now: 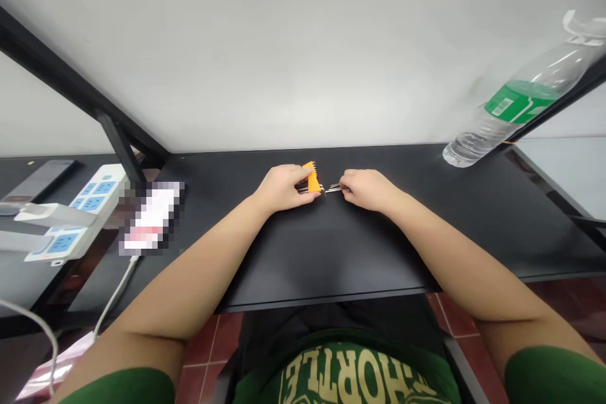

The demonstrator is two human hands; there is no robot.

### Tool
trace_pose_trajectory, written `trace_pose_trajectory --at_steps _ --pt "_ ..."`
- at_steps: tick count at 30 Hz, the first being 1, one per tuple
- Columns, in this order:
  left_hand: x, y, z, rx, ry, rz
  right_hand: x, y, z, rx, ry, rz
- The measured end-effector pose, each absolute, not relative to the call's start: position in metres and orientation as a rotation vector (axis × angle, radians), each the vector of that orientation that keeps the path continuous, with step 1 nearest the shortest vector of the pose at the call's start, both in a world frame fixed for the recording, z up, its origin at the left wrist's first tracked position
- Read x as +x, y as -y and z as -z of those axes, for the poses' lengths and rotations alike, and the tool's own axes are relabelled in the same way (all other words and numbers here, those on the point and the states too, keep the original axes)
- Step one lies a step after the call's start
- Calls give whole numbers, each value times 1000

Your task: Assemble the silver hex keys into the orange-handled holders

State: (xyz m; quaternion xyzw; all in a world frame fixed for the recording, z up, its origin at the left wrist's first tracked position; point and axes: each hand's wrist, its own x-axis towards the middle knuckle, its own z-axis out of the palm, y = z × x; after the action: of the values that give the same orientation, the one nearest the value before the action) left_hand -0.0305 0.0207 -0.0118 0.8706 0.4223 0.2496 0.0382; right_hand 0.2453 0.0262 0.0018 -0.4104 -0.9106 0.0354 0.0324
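My left hand (290, 187) is closed around a small orange piece (312, 178) with a row of dark, comb-like teeth along its upper right edge. Slim metal parts show beside the orange piece, partly covered by the fingers. Just to the right, my right hand (367, 189) pinches a thin silvery metal tool (335, 187) whose end points toward the orange piece. Its kind is too small to make out, and I cannot tell whether the two touch. Both hands rest at the middle of the black tabletop (326, 252).
A clear bottle with a green label (521, 101) stands at the right back, near a black frame bar. On the left are a blurred-out phone (154, 218) on a white cable (116, 293), and a white power strip (80, 211) with plugs. A white wall (303, 50) closes off the back.
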Motion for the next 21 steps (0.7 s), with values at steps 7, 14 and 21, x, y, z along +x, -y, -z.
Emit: trace_pose_trajectory --at_steps 7,14,21 --pt "-30 -22 12 2674 -1286 -778 238 -23 -3 -1341 2863 80" --pt "-32 -24 17 2633 -1273 -887 235 -19 -6 -1366 2885 115" --pt "-34 -26 16 2551 -1328 -926 240 -20 -3 -1391 2864 126"
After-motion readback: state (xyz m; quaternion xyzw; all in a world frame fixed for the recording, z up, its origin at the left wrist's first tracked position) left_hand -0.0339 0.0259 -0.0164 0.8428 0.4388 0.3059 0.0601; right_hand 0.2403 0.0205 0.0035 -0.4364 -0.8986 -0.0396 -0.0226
